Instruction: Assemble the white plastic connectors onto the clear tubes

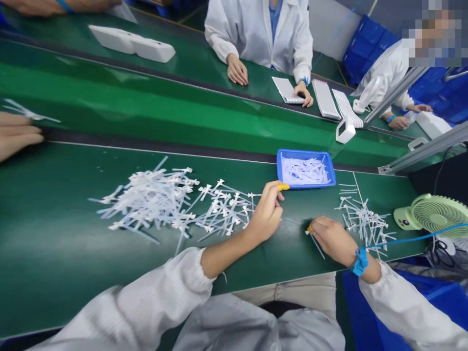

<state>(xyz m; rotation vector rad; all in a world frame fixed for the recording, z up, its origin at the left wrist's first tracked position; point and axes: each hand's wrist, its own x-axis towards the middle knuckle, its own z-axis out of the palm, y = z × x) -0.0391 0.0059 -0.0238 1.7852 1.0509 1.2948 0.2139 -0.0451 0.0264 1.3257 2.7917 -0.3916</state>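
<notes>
Green desk [54,234] carries a big loose pile of white plastic strips [153,200] at left, a smaller pile [365,222] right, a blue tray [305,168] far. Left hand [266,212] pinches narrow, contents unclear, beside the big pile. Right hand [331,239] closes on one thin white strip [316,245] lying on the desk. Risk: the slender strip could slip or bend under finger pressure.

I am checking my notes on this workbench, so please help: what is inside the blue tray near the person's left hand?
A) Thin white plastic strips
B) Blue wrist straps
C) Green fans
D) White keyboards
A: the blue tray, just beyond the left hand, holds a loose heap of thin white plastic strips, like those lying on the green table.
</notes>
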